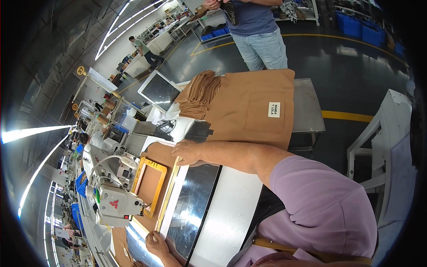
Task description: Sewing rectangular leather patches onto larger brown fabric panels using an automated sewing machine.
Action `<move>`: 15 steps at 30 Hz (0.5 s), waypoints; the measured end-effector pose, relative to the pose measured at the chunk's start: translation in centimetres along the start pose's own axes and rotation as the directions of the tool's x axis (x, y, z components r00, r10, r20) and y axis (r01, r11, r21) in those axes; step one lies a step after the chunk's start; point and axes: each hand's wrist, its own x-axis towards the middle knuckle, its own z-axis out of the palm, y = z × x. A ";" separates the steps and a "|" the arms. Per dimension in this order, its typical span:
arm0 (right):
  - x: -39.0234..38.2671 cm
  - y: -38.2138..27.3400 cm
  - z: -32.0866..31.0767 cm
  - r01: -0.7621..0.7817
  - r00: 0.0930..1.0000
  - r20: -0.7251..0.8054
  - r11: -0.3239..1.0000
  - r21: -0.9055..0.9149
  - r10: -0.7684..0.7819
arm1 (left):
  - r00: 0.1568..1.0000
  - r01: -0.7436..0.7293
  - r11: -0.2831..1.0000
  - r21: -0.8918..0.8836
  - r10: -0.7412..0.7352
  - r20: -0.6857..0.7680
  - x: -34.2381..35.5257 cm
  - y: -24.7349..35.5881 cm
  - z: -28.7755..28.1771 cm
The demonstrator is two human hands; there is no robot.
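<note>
A brown fabric piece (161,153) lies in a flat sewing template under the white sewing machine head (116,204). A yellow rectangular frame (161,189) rests on the fabric beside the needle area. Along the template's near side runs a long pale strip with yellow edging (168,198). My right hand (187,152) is closed at the strip's upper end, fingers curled over the edge. At its lower end my left hand (156,244) is closed, thumb against the edge. The undersides of both grips are hidden. Beside the strip lies a shiny dark plate (195,204).
A brown panel with a pocket and white label (249,107) lies beyond my right arm, next to a stack of folded brown pieces (200,94). A grey side table (304,104) supports its edge. One person (255,31) stands across from it. A white chair-like frame (373,142) stands right.
</note>
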 end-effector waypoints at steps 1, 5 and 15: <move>0.0 -0.1 0.0 0.002 1.000 0.000 1.000 0.001 -0.002 | 1.000 -0.011 1.000 -0.001 0.011 -0.004 0.0 -0.1 0.0; 0.0 -0.1 -0.1 0.003 1.000 0.002 1.000 -0.003 -0.003 | 0.993 -0.088 0.996 -0.008 0.087 -0.084 0.0 -0.2 0.3; -0.1 0.0 -0.2 0.005 1.000 -0.009 1.000 0.005 -0.005 | 0.993 -0.083 0.997 0.005 0.083 -0.078 0.1 0.3 0.1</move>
